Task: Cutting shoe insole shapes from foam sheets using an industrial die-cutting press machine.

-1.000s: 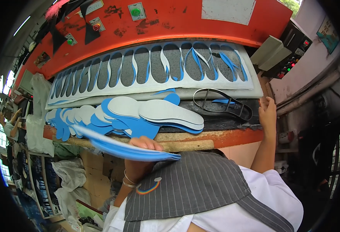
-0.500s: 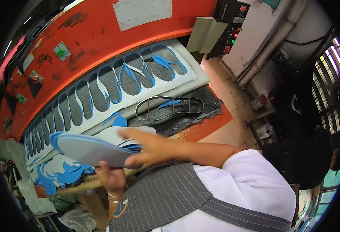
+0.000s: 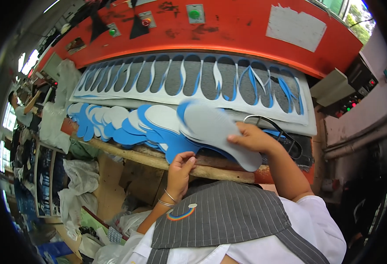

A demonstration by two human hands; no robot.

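Across the top of the view, the red press frame (image 3: 246,33) spans the bench, with a green button (image 3: 194,13) and a pale patch (image 3: 295,27) on its face. Below it lies the long white foam sheet (image 3: 189,94), punched through with a row of sole-shaped openings edged in blue; dark grey shows through each opening. Just in front of the sheet, a fanned row of blue-and-white insoles (image 3: 127,123) overlaps from your left toward the middle, resting along the wooden front edge (image 3: 158,160) of the bench. Your right hand (image 3: 253,137) holds one grey insole (image 3: 217,132) tilted above that row, thumb on its upper face near the heel end and fingers curled under its far edge, so it is pinched flat between them. Beside that hand a dark metal sole-shaped cutting die (image 3: 275,132) lies on the black mat; the hand covers part of it. Your left hand (image 3: 180,169) sits at the bench edge, fingertips pressed together against the lower rim of the blue insole pile, two thin bangles (image 3: 169,199) on the wrist. At the far left, white plastic bags (image 3: 81,176) hang below the bench; what they contain cannot be told.
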